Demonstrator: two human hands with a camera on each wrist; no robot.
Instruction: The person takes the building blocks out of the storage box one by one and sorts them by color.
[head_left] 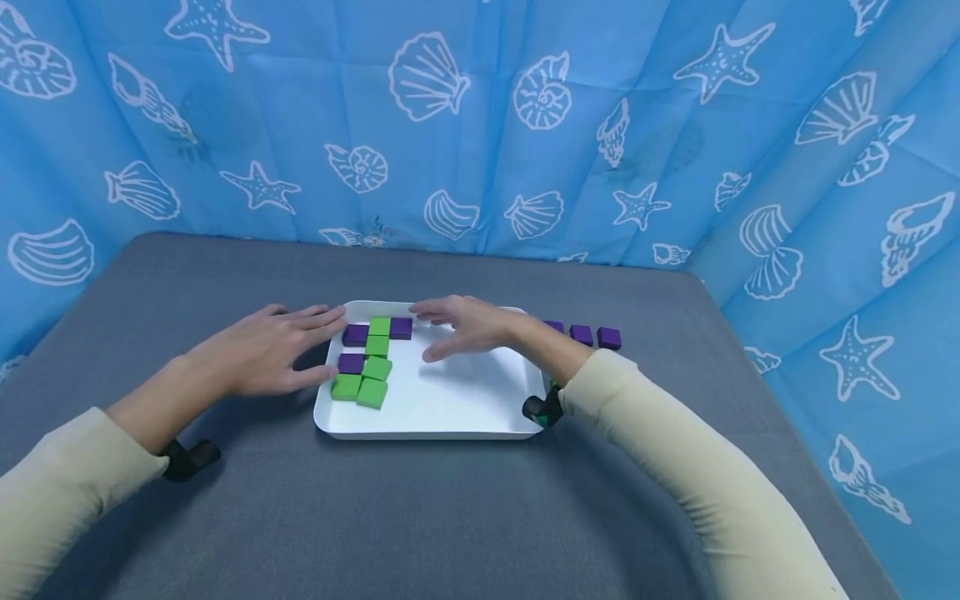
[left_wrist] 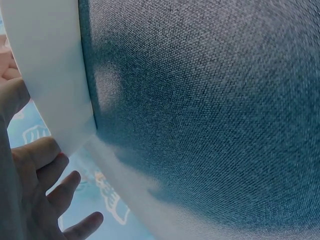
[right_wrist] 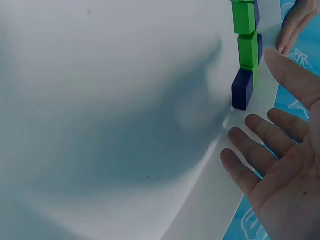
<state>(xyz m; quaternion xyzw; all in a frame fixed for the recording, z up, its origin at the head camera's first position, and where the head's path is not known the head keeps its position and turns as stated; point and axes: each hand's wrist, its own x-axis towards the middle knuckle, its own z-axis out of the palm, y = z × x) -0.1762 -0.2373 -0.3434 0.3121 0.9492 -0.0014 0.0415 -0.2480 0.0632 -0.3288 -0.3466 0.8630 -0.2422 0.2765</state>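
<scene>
A white tray [head_left: 457, 408] lies on the grey table. Along its left side sit several green square blocks [head_left: 377, 346] in an uneven column, with three purple blocks [head_left: 401, 327] beside them. My left hand [head_left: 270, 354] is at the tray's left rim, fingers extended; in the left wrist view its thumb and a fingertip meet the rim [left_wrist: 50, 65]. Over the tray, to the right of the blocks, hovers my right hand [head_left: 472, 325]. The right wrist view shows its fingers spread near a purple block [right_wrist: 242, 90], holding nothing.
Just right of the tray, three more purple blocks [head_left: 581, 335] stand in a row, one partly behind the right forearm. A bit of green shows beside the right wrist, mostly hidden. A blue shell-print curtain [head_left: 480, 150] hangs behind the table [head_left: 420, 517].
</scene>
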